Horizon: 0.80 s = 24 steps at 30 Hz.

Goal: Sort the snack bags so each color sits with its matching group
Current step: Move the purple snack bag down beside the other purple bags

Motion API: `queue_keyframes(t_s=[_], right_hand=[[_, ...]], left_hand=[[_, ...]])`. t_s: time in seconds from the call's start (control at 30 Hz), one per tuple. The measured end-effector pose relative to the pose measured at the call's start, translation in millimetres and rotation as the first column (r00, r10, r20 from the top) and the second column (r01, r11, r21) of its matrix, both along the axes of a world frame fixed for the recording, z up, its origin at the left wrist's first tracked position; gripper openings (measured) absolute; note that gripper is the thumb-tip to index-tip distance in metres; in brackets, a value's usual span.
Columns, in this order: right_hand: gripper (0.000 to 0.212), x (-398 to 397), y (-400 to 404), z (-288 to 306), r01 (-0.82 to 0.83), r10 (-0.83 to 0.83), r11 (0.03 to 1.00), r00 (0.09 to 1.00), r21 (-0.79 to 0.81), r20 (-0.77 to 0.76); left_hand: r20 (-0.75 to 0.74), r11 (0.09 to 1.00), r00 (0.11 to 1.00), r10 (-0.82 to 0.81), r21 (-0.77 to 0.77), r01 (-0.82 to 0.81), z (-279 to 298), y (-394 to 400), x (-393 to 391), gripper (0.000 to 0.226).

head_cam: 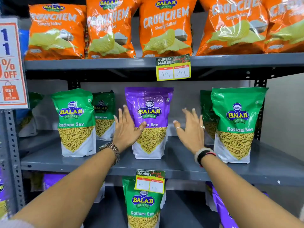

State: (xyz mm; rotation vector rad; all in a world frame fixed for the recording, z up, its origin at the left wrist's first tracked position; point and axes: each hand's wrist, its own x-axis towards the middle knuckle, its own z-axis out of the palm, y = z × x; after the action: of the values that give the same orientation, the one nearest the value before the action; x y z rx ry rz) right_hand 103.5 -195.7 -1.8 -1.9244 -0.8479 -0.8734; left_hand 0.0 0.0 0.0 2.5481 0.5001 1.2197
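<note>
A purple sev bag (150, 112) stands upright in the middle of the middle shelf (98, 163), between green Ratlami Sev bags (75, 122) on the left and more green bags (236, 124) on the right. My left hand (126, 130) is spread open against the purple bag's left edge, thumb lying across its front. My right hand (190, 130) hovers open to the right of the bag, apart from it. On the shelf below, a green bag (143, 204) stands in the middle with purple bags (222, 209) to its right and a purple bag (52, 180) to its left.
Orange Crunchem bags (164, 28) fill the top shelf. Yellow price tags (173, 67) hang from the shelf edges. A discount sign (11, 63) is fixed to the left upright. More green bags (103, 114) stand behind the front row.
</note>
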Motion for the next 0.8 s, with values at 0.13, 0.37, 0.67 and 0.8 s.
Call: queue_keyframes(t_s=[0.13,0.37,0.67,0.8], right_hand=[[0.054,10.8,21.1,-12.7,-0.198,0.298,0.95,0.806,0.242,-0.511],[0.043,25.3,63.2,-27.0,-0.287,0.588,0.806,0.485,0.517,-0.647],[0.033,31.8,78.9,-39.9,-0.23,0.667,0.722,0.482,0.652,-0.568],[0.033,24.7,76.4,-39.7,-0.263,0.67,0.723,0.496,0.639,-0.553]], left_hand=[[-0.031,0.904,0.987,-0.159,-0.406,0.133,-14.7,25.0,19.2,0.135],[0.176,0.535,0.92,-0.35,-0.769,0.351,-38.7,57.2,44.6,0.108],[0.338,0.485,0.876,-0.344,-0.735,0.474,-38.6,47.6,40.3,0.039],[0.322,0.496,0.889,-0.326,-0.742,0.451,-32.4,44.4,24.6,0.036]])
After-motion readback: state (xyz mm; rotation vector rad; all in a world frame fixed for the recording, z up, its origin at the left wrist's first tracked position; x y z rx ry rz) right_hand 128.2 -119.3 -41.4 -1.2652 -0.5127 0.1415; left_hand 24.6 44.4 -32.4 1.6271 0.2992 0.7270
